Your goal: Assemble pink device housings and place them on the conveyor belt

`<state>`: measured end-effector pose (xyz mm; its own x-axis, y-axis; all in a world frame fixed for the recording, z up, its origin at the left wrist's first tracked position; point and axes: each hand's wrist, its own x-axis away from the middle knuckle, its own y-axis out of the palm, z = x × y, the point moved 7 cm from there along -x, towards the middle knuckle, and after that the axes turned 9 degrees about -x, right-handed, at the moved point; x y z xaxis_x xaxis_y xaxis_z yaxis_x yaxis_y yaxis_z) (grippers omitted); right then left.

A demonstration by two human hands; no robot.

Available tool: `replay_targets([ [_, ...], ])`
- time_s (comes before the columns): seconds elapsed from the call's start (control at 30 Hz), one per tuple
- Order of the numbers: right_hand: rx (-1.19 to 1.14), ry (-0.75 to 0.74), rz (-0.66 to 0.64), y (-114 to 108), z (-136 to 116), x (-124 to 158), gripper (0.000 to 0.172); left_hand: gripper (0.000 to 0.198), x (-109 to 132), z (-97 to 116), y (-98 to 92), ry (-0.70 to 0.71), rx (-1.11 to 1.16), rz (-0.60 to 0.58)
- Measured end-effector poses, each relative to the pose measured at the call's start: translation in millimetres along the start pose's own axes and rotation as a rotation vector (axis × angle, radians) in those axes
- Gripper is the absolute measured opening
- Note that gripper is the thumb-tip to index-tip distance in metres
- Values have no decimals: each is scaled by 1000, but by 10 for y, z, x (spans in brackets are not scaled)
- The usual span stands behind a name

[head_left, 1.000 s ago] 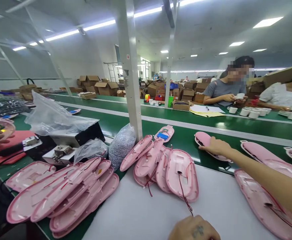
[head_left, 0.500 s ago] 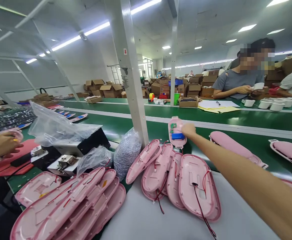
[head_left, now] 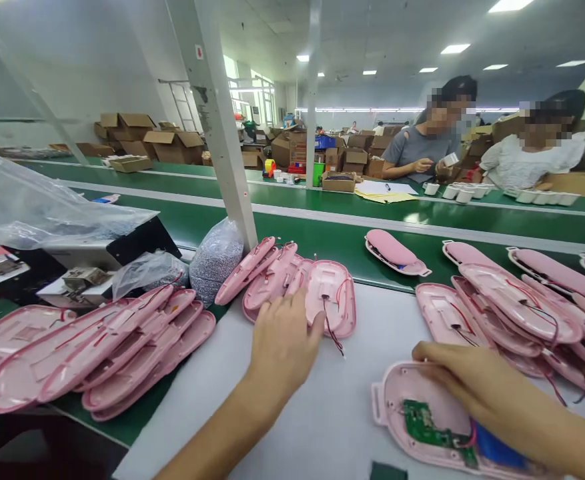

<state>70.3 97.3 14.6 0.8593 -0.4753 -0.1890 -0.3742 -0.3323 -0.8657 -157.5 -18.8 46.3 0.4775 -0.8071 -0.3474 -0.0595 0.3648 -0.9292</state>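
Note:
My right hand (head_left: 465, 380) grips the upper edge of a pink plastic shell (head_left: 397, 393) low on the right, over the white work surface. Inside that shell are a green circuit board (head_left: 425, 423) and a blue battery pack (head_left: 497, 448), partly covered by my wrist. My left hand (head_left: 282, 337) reaches to a pile of pink shell halves in the middle, thumb and fingers apart. Its fingertips are at the near edge of the pile, beside a shell half with red and black wires (head_left: 329, 287); whether they touch it, I cannot tell.
Wired pink shell halves (head_left: 522, 303) are piled at right, more (head_left: 137, 353) at left. Closed pink shells (head_left: 397, 250) lie along the green belt (head_left: 317, 230). A metal post (head_left: 217, 120) rises beside a bag of small grey parts (head_left: 217, 260). Two people sit across the belt.
The view has turned right. My right hand has brought the shell with the circuit board from the belt to the near work surface. My left hand has come from the far left to the middle pile.

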Motion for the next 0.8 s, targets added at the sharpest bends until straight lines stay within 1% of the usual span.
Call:
replay_targets([
  [0.07,-64,44,-145,290,18,177,31,31,-76,74,80,-1,-121,-72],
  [0.1,-71,55,-166,362,36,208,33,30,-108,96,119,-10,-151,-85],
  [0.17,-45,50,-112,379,81,207,33,24,-162,108,191,-36,-166,-106],
  [0.23,-12,-10,-35,314,103,185,31,19,-202,93,224,-55,-149,-118],
  [0.3,23,-80,85,144,94,176,29,13,-226,87,178,-55,-117,-89],
  [0.37,66,-153,273,-164,11,189,24,17,-224,137,62,-29,-69,-30],
  [0.4,95,-195,382,-357,-74,204,23,21,-211,215,-26,21,-11,22],
  [0.43,128,-239,481,-554,-184,219,26,23,-186,334,-129,102,73,87],
  [0.47,161,-283,556,-739,-311,225,32,23,-146,484,-247,206,177,160],
  [0.5,187,-322,591,-894,-441,211,39,23,-91,649,-368,320,291,233],
  [0.53,199,-350,580,-1008,-555,176,43,22,-27,810,-480,428,403,292],
  [0.57,194,-359,516,-1071,-635,121,42,21,35,957,-569,517,501,325],
  [0.6,165,-343,414,-1083,-666,61,36,21,85,1080,-620,575,573,315],
  [0.63,122,-299,308,-1057,-642,16,30,21,119,1167,-635,591,631,270],
  [0.67,74,-236,225,-1010,-566,1,27,22,147,1211,-616,566,669,198],
  [0.7,30,-162,177,-955,-448,16,27,25,178,1212,-561,511,672,110],
  [0.73,-4,-91,160,-897,-304,57,28,31,224,1172,-479,436,632,19],
  [0.8,-24,7,164,-771,-10,186,30,45,377,1014,-254,300,450,-176],
])
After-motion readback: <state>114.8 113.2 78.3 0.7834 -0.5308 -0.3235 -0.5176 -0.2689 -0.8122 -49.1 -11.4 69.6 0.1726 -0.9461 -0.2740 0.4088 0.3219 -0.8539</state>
